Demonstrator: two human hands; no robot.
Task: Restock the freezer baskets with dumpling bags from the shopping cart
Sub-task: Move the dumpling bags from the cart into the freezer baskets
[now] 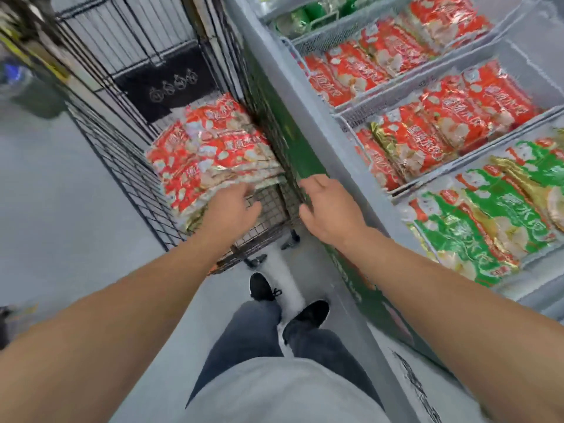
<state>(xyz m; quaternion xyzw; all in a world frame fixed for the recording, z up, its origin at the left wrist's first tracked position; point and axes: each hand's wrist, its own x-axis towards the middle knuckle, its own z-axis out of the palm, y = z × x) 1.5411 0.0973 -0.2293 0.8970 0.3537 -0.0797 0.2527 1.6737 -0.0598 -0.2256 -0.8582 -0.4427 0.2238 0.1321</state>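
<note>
A stack of red dumpling bags (210,154) lies in the black wire shopping cart (122,154) on the left. My left hand (235,209) reaches into the cart, fingers relaxed and spread, at the near edge of the stack and holding nothing. My right hand (329,209) hovers at the cart's right wall beside the freezer's green side; its fingers bend loosely and I see nothing in it. To the right, the freezer baskets (351,117) hold rows of red bags (427,132), and the nearest basket holds green dumpling bags (476,227).
The freezer's grey rim (305,96) runs diagonally between cart and baskets. A black mat (164,83) lies in the cart behind the stack. My feet (287,303) stand on the grey floor close to the cart's wheels (290,239). Shelving shows blurred at far left.
</note>
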